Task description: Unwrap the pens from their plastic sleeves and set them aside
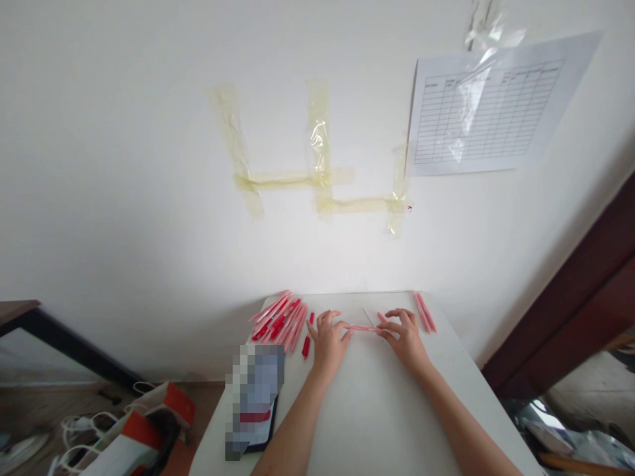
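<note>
Centrally, my fingertips [347,332] close on a pink pen barrel [364,328]. My left hand [327,338] pinches its left end and my right hand [404,334] pinches its right end, so both hands grasp the one barrel. It lies level, just above the white table [372,410], near the middle of the far edge. The remaining fingers of both hands are curled and spread over the tabletop.

Just beyond the barrel, between my hands, lies a thin pale rod [368,316]; I cannot tell what it is. Beside my left hand, on its outer side, lies a red pen cap [306,346], with a smaller red piece [311,318] just beyond it.

Toward the far left corner, a heap of red and pink pens [278,318] fans out, some reaching over the edge. Toward the far right corner, two pink pens [425,312] lie side by side, just beyond my right hand.

Along the left edge, nearer to me, rests a dark phone [255,396], its screen blurred.

Behind the table stands a white wall [124,165] bearing yellowed tape strips [320,178] and a printed grid sheet [489,112] under clear tape. Below the table, on the left, a red and white box [149,423] lies among cables on the floor.
</note>
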Tool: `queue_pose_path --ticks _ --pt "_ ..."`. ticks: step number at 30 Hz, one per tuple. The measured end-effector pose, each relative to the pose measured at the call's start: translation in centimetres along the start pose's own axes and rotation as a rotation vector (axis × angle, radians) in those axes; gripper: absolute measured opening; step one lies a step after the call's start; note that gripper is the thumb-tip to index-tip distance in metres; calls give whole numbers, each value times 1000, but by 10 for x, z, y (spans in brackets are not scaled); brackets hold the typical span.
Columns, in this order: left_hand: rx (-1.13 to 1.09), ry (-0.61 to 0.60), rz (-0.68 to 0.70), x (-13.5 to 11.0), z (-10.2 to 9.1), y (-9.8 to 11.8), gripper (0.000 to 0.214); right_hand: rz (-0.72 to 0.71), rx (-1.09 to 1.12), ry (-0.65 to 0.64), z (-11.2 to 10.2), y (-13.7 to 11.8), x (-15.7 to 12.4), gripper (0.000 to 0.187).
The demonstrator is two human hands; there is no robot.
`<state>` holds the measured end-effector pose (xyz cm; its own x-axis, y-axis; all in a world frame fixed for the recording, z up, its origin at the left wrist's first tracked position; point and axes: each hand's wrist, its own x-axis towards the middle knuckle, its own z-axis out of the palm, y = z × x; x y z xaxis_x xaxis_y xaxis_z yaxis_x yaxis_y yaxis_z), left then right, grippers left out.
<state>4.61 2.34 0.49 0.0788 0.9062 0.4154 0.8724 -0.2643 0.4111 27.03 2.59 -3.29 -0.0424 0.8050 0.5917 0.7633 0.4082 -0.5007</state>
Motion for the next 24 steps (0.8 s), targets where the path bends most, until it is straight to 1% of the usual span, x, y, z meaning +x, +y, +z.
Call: queue_pose_path --ticks 11,15,24 --pt "-2 -15 -7 0 0 -1 17 9 -2 -27 -1 -5 0 15" --pt "-6 -16 -2 1 1 -3 16 -3 -27 -35 -2 -5 0 15" --pt "25 -5 -41 3 -3 -3 16 -3 -50 -77 0 0 -1 15"
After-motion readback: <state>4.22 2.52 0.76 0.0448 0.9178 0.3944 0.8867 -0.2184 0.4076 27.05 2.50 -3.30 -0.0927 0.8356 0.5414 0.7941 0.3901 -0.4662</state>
